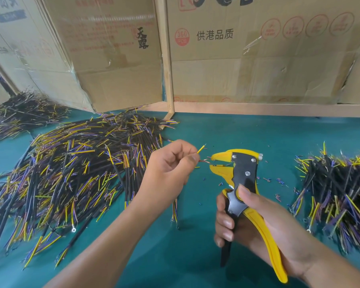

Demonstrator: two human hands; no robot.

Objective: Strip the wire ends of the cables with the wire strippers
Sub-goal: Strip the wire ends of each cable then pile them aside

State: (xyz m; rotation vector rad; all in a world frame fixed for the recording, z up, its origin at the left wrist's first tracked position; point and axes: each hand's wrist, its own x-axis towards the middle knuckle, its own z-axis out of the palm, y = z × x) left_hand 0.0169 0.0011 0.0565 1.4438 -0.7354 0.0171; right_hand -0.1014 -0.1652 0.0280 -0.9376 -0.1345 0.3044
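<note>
Your left hand [170,165] pinches a cable's thin wires between thumb and curled fingers, presenting the bare copper end at the open beak of the wire strippers [243,183] while the yellow-green wire [201,149] pokes up clear, likely so only one wire feeds in. Your right hand [256,223] is wrapped round both handles, not yet squeezed by the look of it. Large heap of cables [71,173] lies left, a smaller heap [337,194] right, probably sorted by done and undone; which is which, cannot tell.

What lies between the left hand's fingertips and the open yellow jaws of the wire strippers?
In the head view, only a short reddish wire end spans the gap from the left hand to the yellow-and-black wire strippers; green table shows behind.
</note>
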